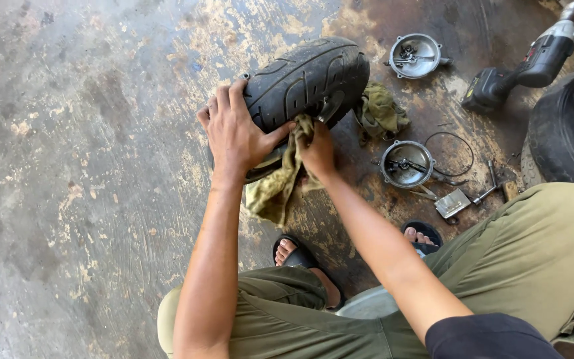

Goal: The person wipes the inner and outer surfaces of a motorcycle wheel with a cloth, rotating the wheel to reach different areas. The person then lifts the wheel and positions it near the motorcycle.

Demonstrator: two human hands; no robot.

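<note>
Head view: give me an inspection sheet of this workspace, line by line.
Surface: stained, patchy concrete floor, darker with grime near the parts.
Job's things: small black tyre standing tilted on the floor; olive rag pressed against its side.
Clutter: second crumpled rag; two round metal covers holding small parts; flat metal pieces; cordless impact wrench; larger tyre at the right edge.
Grips: left hand spread on the small tyre's tread; right hand closed on the olive rag.
Cables: thin wire loop on the floor.
Surroundings: the person squats in olive trousers and black sandals; no one else seen.
</note>
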